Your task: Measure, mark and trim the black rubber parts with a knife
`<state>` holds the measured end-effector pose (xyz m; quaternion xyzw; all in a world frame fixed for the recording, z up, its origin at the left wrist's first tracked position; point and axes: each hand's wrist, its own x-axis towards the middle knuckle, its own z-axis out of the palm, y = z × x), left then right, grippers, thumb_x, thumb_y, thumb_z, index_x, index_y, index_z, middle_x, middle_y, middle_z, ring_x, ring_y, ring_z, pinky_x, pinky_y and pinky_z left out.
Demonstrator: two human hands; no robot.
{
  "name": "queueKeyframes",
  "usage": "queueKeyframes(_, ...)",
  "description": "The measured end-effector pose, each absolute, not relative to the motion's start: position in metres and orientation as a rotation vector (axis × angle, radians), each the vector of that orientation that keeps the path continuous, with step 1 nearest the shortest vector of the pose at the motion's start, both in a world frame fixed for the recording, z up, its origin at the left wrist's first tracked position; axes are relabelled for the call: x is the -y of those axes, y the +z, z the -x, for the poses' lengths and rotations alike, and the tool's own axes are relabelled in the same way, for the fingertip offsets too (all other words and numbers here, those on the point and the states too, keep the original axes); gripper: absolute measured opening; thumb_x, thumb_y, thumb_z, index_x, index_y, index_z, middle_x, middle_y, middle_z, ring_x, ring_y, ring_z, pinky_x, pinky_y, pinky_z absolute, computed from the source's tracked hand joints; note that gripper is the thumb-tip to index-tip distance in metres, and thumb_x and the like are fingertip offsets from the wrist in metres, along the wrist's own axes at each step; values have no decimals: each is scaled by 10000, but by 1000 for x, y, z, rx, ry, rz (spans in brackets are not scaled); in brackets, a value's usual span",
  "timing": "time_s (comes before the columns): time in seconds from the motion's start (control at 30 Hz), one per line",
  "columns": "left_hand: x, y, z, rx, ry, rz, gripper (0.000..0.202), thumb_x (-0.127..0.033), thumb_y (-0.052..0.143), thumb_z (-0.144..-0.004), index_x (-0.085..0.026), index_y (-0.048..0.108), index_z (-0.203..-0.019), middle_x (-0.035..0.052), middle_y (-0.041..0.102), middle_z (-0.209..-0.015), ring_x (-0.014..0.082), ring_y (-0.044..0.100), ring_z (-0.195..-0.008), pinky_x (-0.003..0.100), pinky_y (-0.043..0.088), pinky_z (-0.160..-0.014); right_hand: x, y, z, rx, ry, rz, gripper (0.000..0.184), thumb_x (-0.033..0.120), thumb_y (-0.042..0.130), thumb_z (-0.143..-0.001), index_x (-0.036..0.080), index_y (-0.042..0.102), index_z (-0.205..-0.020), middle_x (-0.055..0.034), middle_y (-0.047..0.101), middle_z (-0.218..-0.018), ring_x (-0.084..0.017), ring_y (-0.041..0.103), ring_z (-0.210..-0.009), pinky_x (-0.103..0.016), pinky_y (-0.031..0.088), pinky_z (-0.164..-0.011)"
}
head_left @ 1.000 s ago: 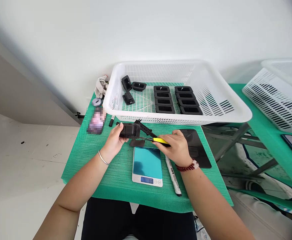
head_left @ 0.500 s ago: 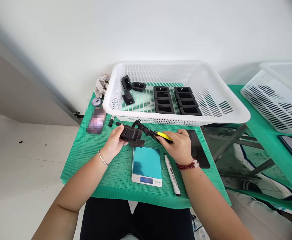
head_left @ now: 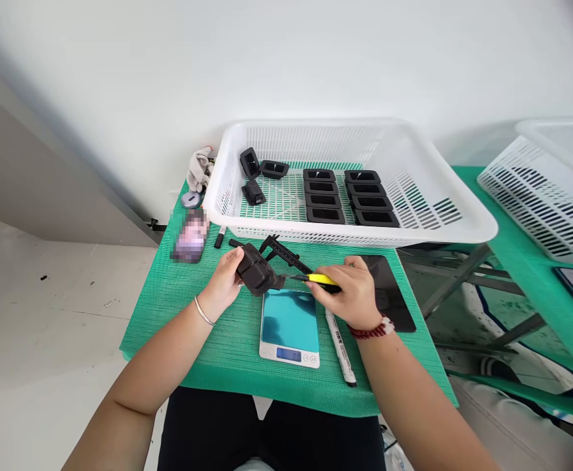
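My left hand (head_left: 224, 276) grips a black molded plastic part (head_left: 256, 271), tilted above the back of the digital scale (head_left: 289, 324). In my right hand (head_left: 352, 291) is a yellow-and-black utility knife (head_left: 322, 280), its thin tip pointing left and at the part's lower right edge. Whether the tip touches that edge is hard to make out. Black calipers (head_left: 286, 254) lie just behind the knife. The scale's display reads about zero. A white marker (head_left: 339, 347) lies to the right of the scale, below my right hand.
A white plastic basket (head_left: 365, 234) at the back holds several black parts (head_left: 326, 215), some in two rows. A dark flat tablet-like object (head_left: 389, 294) lies right of my hand. On the left are a phone (head_left: 189, 237), a round case (head_left: 191, 199) and gloves (head_left: 199, 169).
My left hand has turned the black part so it tilts down to the right. The knife has shifted, its tip now at the part's edge.
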<state>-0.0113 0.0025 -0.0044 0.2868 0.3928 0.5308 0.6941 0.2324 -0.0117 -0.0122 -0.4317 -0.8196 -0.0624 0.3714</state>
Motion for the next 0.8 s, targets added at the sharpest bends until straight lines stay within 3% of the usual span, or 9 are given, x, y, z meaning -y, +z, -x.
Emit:
queueKeyframes(0.1, 0, 2, 11, -855, 1108, -651, 548, -647, 766, -529, -167, 602, -737, -10, 569, -615, 114, 546, -509, 238, 427, -460, 13, -11, -230, 2167, -141, 1048, 208, 378, 639, -829, 185, 636, -753, -3, 698, -625, -121, 572, -503, -345, 363, -681)
queueKeyframes(0.33, 5, 9, 9, -845, 998, -737, 563, -631, 786, -495, -137, 612, -701, -9, 562, -561, 91, 510, -447, 210, 391, -409, 16, -8, -228, 2150, -96, 1042, 219, 394, 623, -838, 192, 627, -753, -5, 699, -628, -120, 582, -515, -339, 363, -684)
queueKeyframes(0.57, 2, 2, 11, -782, 917, -802, 517, -605, 763, -572, -135, 572, -675, -20, 539, -552, 82, 504, -445, 192, 352, -414, 18, -9, -224, 2092, -153, 1071, 181, 354, 642, -841, 185, 619, -782, -9, 705, -647, -118, 580, -529, -334, 359, -686)
queueKeyframes(0.8, 3, 4, 9, -777, 910, -835, 569, -642, 770, -517, -140, 566, -692, -14, 547, -565, 94, 515, -462, 205, 373, -431, 19, -6, -224, 2144, -93, 978, 193, 370, 638, -833, 193, 613, -761, 3, 695, -628, -117, 578, -512, -339, 357, -671)
